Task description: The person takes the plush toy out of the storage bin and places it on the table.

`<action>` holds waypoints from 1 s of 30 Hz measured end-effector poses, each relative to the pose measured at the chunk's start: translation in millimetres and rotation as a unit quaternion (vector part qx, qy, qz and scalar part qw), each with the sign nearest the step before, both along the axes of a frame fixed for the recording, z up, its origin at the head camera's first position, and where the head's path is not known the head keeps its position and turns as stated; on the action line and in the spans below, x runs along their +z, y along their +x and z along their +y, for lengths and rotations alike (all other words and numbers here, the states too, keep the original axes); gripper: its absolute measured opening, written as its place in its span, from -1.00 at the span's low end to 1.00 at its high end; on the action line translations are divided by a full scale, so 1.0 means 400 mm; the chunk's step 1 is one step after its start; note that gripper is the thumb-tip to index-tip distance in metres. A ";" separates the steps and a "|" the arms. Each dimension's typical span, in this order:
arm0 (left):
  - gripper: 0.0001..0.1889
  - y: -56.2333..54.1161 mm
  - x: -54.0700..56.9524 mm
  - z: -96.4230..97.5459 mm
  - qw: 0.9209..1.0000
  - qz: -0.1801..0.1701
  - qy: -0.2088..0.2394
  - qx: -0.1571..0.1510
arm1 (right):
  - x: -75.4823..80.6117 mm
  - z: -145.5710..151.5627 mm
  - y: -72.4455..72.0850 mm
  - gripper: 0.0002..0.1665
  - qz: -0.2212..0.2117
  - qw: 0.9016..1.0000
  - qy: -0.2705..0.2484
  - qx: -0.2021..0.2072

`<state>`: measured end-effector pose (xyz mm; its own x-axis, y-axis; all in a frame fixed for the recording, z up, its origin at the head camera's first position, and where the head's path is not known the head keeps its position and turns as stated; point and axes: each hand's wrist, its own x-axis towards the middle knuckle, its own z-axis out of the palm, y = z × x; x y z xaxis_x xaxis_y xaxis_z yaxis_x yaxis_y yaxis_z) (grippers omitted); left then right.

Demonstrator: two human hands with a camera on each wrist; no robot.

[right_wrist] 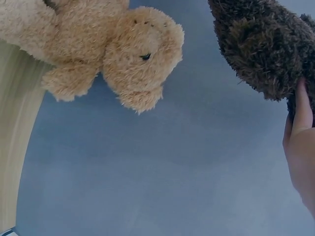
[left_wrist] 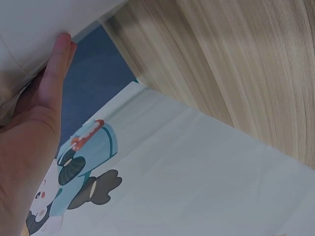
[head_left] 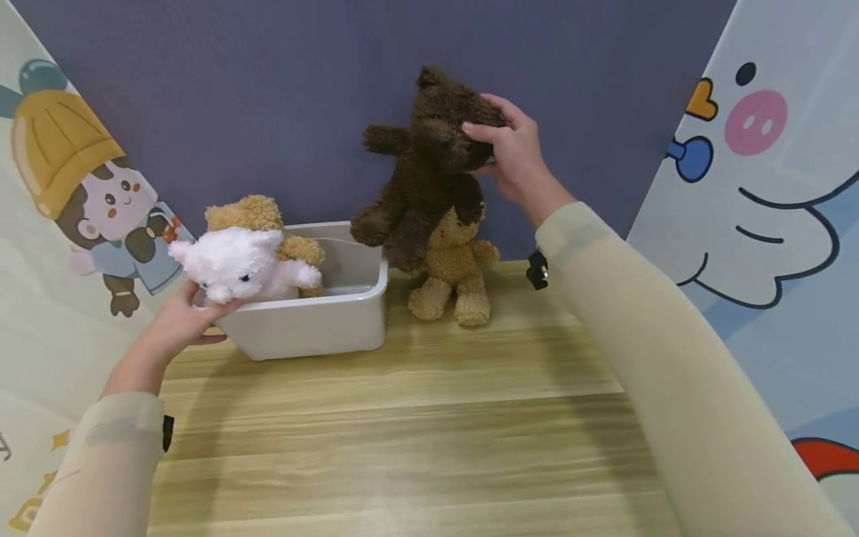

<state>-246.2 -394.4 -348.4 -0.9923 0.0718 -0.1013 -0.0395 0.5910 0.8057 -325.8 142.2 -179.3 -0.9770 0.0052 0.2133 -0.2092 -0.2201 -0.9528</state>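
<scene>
My right hand (head_left: 513, 145) grips a dark brown teddy bear (head_left: 436, 127) by the side of its head. The bear hangs in the air, its legs beside the right end of a white plastic bin (head_left: 315, 328). Holding the left end of that bin is my left hand (head_left: 177, 324), with the thumb at the rim and the fingers along the outer wall. Inside the bin, a white plush toy (head_left: 231, 261) leans at the front left, partly covering a tan plush toy (head_left: 244, 212). A light tan teddy bear (head_left: 450, 272) sits behind the brown one, its head partly hidden.
A wood-grain table (head_left: 403, 432) lies under everything. Behind stands a dark blue-grey wall (head_left: 268, 97). Panels with cartoon prints border both sides, a child in a yellow hat (head_left: 110, 171) on the left and a white cartoon character (head_left: 758, 186) on the right.
</scene>
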 end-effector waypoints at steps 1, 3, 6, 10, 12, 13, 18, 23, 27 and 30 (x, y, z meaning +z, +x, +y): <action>0.12 0.000 -0.001 0.000 1.000 0.000 0.001 0.000 | -0.003 0.005 0.001 -0.30 0.000 1.000 0.002 -0.002; 0.12 0.000 -0.003 0.000 1.000 0.001 -0.001 -0.001 | -0.008 0.015 0.004 -0.30 -0.002 1.000 0.002 -0.004; 0.11 -0.001 -0.006 0.000 1.000 0.003 -0.002 0.000 | -0.016 0.025 0.011 -0.30 -0.001 1.000 0.007 -0.006; 0.12 -0.003 -0.007 0.002 1.000 0.005 -0.004 0.003 | -0.022 0.037 0.018 -0.30 0.001 1.000 0.007 -0.006; 0.12 -0.003 -0.008 0.004 1.000 0.005 -0.004 0.003 | -0.024 0.044 0.020 -0.30 -0.001 1.000 0.000 -0.004; 0.12 -0.003 -0.009 0.004 1.000 0.005 -0.003 0.004 | -0.025 0.048 0.020 -0.30 -0.003 1.000 -0.004 -0.004; 0.12 -0.003 -0.009 0.009 1.000 0.005 0.001 0.003 | -0.030 0.080 0.021 -0.30 -0.018 1.000 -0.024 -0.004; 0.13 -0.002 -0.003 0.010 1.000 0.009 -0.001 0.001 | -0.030 0.120 0.023 -0.26 -0.035 0.999 -0.023 -0.004; 0.13 -0.001 -0.002 0.008 1.000 0.010 -0.003 0.003 | -0.025 0.155 0.028 -0.24 -0.045 0.999 -0.002 -0.008; 0.12 -0.001 -0.003 0.006 1.000 0.008 0.000 0.002 | -0.023 0.184 0.036 -0.24 -0.047 0.998 0.034 -0.017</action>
